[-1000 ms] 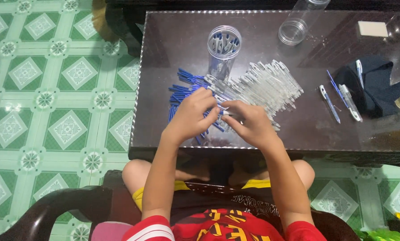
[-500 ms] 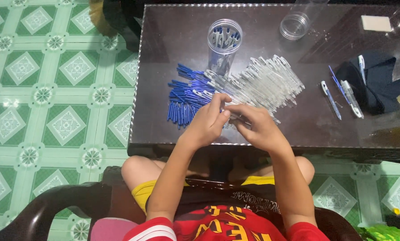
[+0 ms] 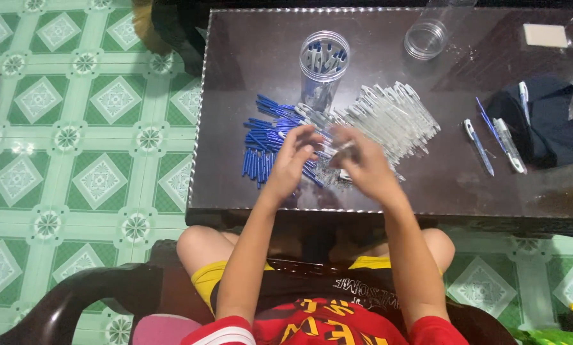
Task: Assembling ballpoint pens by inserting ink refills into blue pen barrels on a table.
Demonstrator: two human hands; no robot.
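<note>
Lifted a little off the table [image 3: 235, 76] since a moment ago, both hands now blurred above the piles. Left hand [image 3: 297, 153] half curled over the blue pen refills [image 3: 264, 144], fingers loose; whether anything is pinched, cannot tell. Right hand [image 3: 362, 163] closed around a clear pen barrel [image 3: 345, 148], just beside the heap of clear barrels [image 3: 395, 118]. Behind both, a clear jar [image 3: 323, 67] standing upright with pens inside. Far right, a dark cloth [image 3: 545, 124] with loose pens [image 3: 478, 144] near it.

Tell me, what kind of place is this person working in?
Probably a room in a home: green patterned floor tiles, a low dark glass-topped table and a dark chair. Both hands work over pen parts.
</note>
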